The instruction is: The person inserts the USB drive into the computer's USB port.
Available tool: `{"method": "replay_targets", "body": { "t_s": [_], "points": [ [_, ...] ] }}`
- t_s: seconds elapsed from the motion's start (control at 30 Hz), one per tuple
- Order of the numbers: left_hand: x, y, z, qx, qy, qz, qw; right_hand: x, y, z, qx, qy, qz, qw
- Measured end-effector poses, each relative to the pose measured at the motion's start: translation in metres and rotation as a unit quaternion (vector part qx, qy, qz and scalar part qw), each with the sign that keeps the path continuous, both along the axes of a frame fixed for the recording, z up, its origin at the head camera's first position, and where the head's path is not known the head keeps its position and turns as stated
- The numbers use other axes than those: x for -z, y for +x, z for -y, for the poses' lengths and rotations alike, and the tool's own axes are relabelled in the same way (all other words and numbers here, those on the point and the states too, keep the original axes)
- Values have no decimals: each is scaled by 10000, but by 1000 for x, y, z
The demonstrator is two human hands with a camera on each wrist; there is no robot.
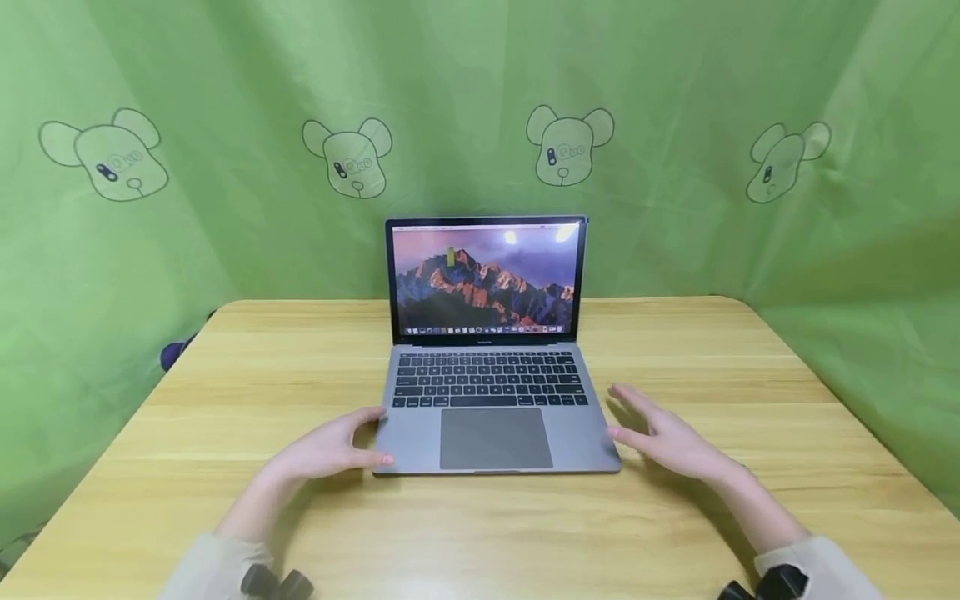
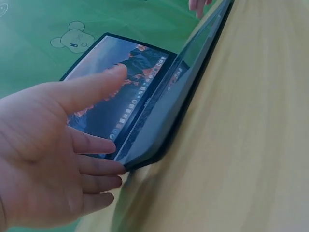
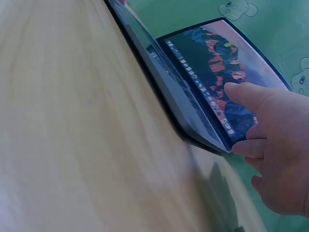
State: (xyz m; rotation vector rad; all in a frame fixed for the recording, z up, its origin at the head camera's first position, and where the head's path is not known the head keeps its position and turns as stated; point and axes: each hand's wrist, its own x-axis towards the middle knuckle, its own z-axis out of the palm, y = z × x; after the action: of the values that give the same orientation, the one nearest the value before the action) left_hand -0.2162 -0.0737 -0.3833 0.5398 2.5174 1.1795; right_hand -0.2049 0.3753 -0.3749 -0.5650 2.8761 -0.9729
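A grey laptop (image 1: 497, 437) stands unfolded on the wooden table, its lit screen (image 1: 487, 279) showing a mountain picture and a row of icons. At its front left corner is my left hand (image 1: 322, 450), thumb and fingers spread and fairly straight; whether the tips touch the edge I cannot tell. My right hand (image 1: 675, 442) is beside the front right edge in a like pose, thumb tip close to the side. In the left wrist view the left palm (image 2: 38, 154) shows, with nothing in it. Loosely extended fingers of the right hand (image 3: 285, 150) appear in the right wrist view.
The wooden table (image 1: 495, 533) extends around the laptop on all sides. Behind it hangs a green cloth (image 1: 465, 67) printed with bear heads. A dark purple object (image 1: 172, 356) peeks out past the table's left edge.
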Motion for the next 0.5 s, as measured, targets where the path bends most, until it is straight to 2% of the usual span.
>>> {"method": "replay_targets", "body": {
  "t_s": [0.2, 0.4, 0.5],
  "points": [
    [-6, -1, -4, 194, -590, -541, 9966, -7, 0, -14, 315, 277, -214, 9989],
    [-7, 0, -9, 307, -1282, -1121, 9849, -8, 3, -35, 481, 303, -414, 9975],
    [-6, 1, -12, 330, -1631, -1378, 9764, -9, 5, -43, 540, 318, -492, 9968]
  ]
}}
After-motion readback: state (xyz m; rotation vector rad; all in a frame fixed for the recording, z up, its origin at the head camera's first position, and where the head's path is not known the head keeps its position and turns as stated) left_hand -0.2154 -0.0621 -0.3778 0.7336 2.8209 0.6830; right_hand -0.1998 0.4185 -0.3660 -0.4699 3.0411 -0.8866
